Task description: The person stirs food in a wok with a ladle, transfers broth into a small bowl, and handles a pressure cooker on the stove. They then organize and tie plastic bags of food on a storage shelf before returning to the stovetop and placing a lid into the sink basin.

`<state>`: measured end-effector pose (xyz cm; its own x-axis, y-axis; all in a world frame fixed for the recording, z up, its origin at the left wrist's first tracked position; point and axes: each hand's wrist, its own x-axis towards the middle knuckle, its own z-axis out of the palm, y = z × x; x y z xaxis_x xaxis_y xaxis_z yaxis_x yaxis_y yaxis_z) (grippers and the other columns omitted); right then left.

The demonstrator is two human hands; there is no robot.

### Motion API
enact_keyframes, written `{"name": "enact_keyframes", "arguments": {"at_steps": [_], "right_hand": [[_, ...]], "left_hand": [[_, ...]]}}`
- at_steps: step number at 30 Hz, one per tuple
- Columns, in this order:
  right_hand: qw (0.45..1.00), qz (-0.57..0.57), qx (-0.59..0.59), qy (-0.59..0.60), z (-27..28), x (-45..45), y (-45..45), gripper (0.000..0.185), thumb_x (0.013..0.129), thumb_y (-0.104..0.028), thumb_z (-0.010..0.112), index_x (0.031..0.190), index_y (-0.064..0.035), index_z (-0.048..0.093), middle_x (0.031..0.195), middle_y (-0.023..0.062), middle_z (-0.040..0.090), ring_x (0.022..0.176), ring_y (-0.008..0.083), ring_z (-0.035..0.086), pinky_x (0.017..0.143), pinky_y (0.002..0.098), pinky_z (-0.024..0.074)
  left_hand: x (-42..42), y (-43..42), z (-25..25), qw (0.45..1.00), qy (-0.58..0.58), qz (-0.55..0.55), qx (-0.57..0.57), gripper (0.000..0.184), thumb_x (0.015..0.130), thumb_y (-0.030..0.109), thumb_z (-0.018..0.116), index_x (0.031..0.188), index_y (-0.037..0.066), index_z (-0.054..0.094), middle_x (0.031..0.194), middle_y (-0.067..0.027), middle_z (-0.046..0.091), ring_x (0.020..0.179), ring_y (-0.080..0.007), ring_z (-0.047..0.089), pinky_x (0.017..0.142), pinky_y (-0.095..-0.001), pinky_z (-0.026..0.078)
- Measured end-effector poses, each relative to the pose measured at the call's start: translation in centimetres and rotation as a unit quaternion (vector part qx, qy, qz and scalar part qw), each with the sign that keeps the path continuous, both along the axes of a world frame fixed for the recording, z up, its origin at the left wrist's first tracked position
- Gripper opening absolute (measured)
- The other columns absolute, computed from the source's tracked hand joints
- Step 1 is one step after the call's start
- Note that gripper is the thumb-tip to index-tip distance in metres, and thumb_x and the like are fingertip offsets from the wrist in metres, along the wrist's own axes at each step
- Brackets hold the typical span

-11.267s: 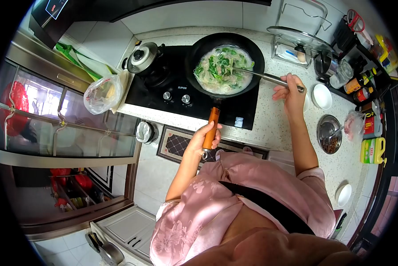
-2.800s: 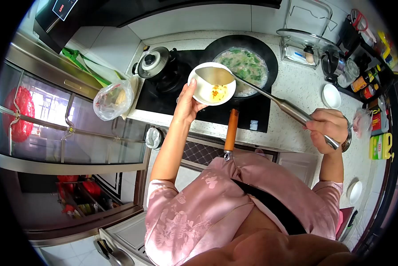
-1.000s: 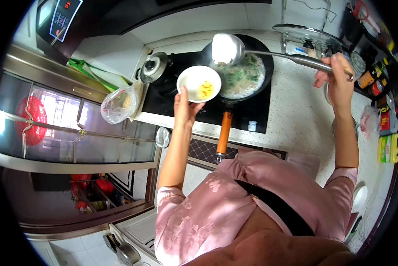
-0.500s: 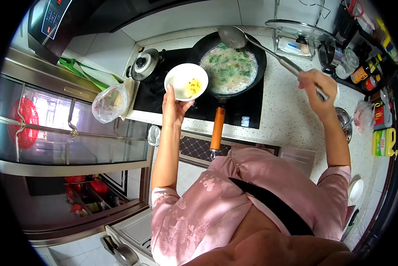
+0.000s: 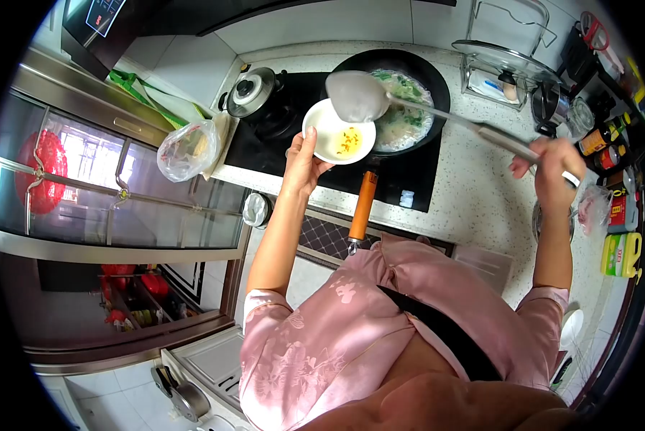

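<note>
My left hand (image 5: 304, 167) grips the rim of a white bowl (image 5: 324, 144), which holds some yellow liquid with orange-brown bits. The bowl is in the air over the black stove, left of the wok. My right hand (image 5: 554, 169) is closed round the handle end of a metal ladle (image 5: 358, 97). The ladle's head hangs over the bowl's upper edge and the wok's left side; what it holds, if anything, I cannot make out. In the black wok (image 5: 441, 86) lie green leaves and whitish broth. Its orange handle (image 5: 363, 206) points toward me, with no hand on it.
A lidded pot (image 5: 250, 93) stands on the left burner. Left of the stove lies a clear plastic bag (image 5: 188, 149). A glass lid (image 5: 505, 59) rests on a rack behind the counter (image 5: 473, 194). Bottles and a yellow-green jug (image 5: 619, 255) stand at the right.
Since half a second ago, the ladle's head has come from the wok's far edge to the bowl. Earlier, my left hand held the wok handle; now it has the bowl.
</note>
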<state>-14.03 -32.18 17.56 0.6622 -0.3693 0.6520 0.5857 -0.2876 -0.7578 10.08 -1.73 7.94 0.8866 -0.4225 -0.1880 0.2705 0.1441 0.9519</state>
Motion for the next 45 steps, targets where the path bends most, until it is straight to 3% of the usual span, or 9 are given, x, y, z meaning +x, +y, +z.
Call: {"name": "enact_keyframes", "arguments": {"at_steps": [1, 2, 4, 7, 19, 26, 33, 38, 45], "right_hand": [[0.989, 0.008, -0.142, -0.026, 0.5, 0.0, 0.8, 0.015, 0.085, -0.009, 0.055, 0.082, 0.0045, 0.060, 0.064, 0.0133, 0.059, 0.048, 0.0195, 0.057, 0.045, 0.0270, 0.0472], [0.989, 0.008, -0.143, -0.027, 1.2, 0.0, 1.4, 0.015, 0.085, -0.009, 0.055, 0.082, 0.0045, 0.060, 0.064, 0.0133, 0.059, 0.048, 0.0195, 0.057, 0.045, 0.0270, 0.0472], [0.936, 0.019, -0.346, -0.053, 2.6, 0.2, 2.2, 0.010, 0.069, -0.002, 0.063, 0.077, 0.0040, 0.063, 0.062, 0.0121, 0.056, 0.045, 0.0205, 0.054, 0.042, 0.0272, 0.0428], [0.914, 0.034, -0.398, -0.066, 3.4, 0.3, 3.2, 0.018, 0.059, -0.001, 0.065, 0.076, 0.0033, 0.063, 0.061, 0.0125, 0.054, 0.044, 0.0227, 0.053, 0.039, 0.0283, 0.0399], [0.927, 0.047, -0.372, -0.011, 4.7, 1.3, 3.4, 0.009, 0.070, -0.005, 0.064, 0.075, 0.0027, 0.062, 0.057, 0.0105, 0.055, 0.047, 0.0240, 0.055, 0.044, 0.0300, 0.0424], [0.978, 0.035, -0.142, 0.152, 4.2, 1.2, 3.0, 0.019, 0.085, -0.011, 0.056, 0.072, 0.0026, 0.059, 0.063, 0.0072, 0.061, 0.053, 0.0106, 0.058, 0.050, 0.0221, 0.0449], [0.978, 0.032, -0.064, 0.196, 3.6, 1.5, 2.2, 0.018, 0.084, -0.009, 0.055, 0.071, 0.0026, 0.058, 0.063, 0.0075, 0.061, 0.052, 0.0106, 0.058, 0.050, 0.0224, 0.0450], [0.965, 0.045, -0.252, 0.063, 4.4, 1.5, 1.8, 0.007, 0.073, -0.003, 0.059, 0.072, 0.0030, 0.061, 0.061, 0.0114, 0.059, 0.049, 0.0177, 0.058, 0.047, 0.0260, 0.0437], [0.911, 0.012, -0.411, -0.039, 6.0, 0.7, 2.2, 0.013, 0.065, -0.007, 0.062, 0.074, 0.0026, 0.063, 0.061, 0.0130, 0.055, 0.046, 0.0232, 0.054, 0.043, 0.0302, 0.0419]], "left_hand": [[-0.1, -0.2, 0.1, 1.000, -0.001, 0.000, 0.000, 0.053, 0.086, 0.048, 0.057, 0.112, 0.004, 0.042, 0.096, -0.0128, 0.061, 0.080, -0.0177, 0.067, 0.061, -0.0262, 0.059], [-0.4, -0.4, 0.2, 1.000, -0.003, -0.003, -0.003, 0.053, 0.086, 0.048, 0.057, 0.112, 0.005, 0.042, 0.096, -0.0122, 0.061, 0.080, -0.0172, 0.067, 0.061, -0.0255, 0.059], [-0.1, -0.4, -0.1, 1.000, -0.006, -0.020, -0.014, 0.054, 0.085, 0.047, 0.059, 0.115, 0.006, 0.042, 0.096, -0.0116, 0.061, 0.081, -0.0176, 0.067, 0.062, -0.0267, 0.059], [-0.5, -0.6, 0.1, 1.000, -0.014, -0.016, -0.005, 0.055, 0.085, 0.046, 0.060, 0.116, 0.005, 0.040, 0.097, -0.0124, 0.060, 0.082, -0.0194, 0.067, 0.064, -0.0298, 0.059], [-0.4, -1.0, 0.2, 1.000, -0.002, -0.006, 0.020, 0.058, 0.084, 0.045, 0.061, 0.118, 0.003, 0.038, 0.093, -0.0146, 0.062, 0.077, -0.0204, 0.067, 0.061, -0.0304, 0.059], [-0.4, -0.9, 0.0, 0.999, -0.009, 0.009, 0.044, 0.062, 0.083, 0.045, 0.062, 0.120, 0.001, 0.037, 0.093, -0.0164, 0.061, 0.075, -0.0213, 0.068, 0.061, -0.0305, 0.059], [-0.2, -0.8, -0.3, 0.999, -0.015, -0.001, 0.043, 0.065, 0.083, 0.043, 0.064, 0.121, -0.002, 0.036, 0.095, -0.0187, 0.061, 0.077, -0.0231, 0.067, 0.060, -0.0310, 0.059], [-0.1, -0.9, 0.2, 0.999, -0.012, -0.010, 0.033, 0.065, 0.083, 0.043, 0.064, 0.121, -0.002, 0.036, 0.096, -0.0192, 0.060, 0.078, -0.0225, 0.067, 0.062, -0.0314, 0.059], [0.0, -1.2, 2.4, 0.999, -0.039, -0.018, 0.028, 0.062, 0.084, 0.040, 0.063, 0.121, -0.003, 0.035, 0.097, -0.0192, 0.061, 0.079, -0.0224, 0.067, 0.062, -0.0314, 0.059]]}}
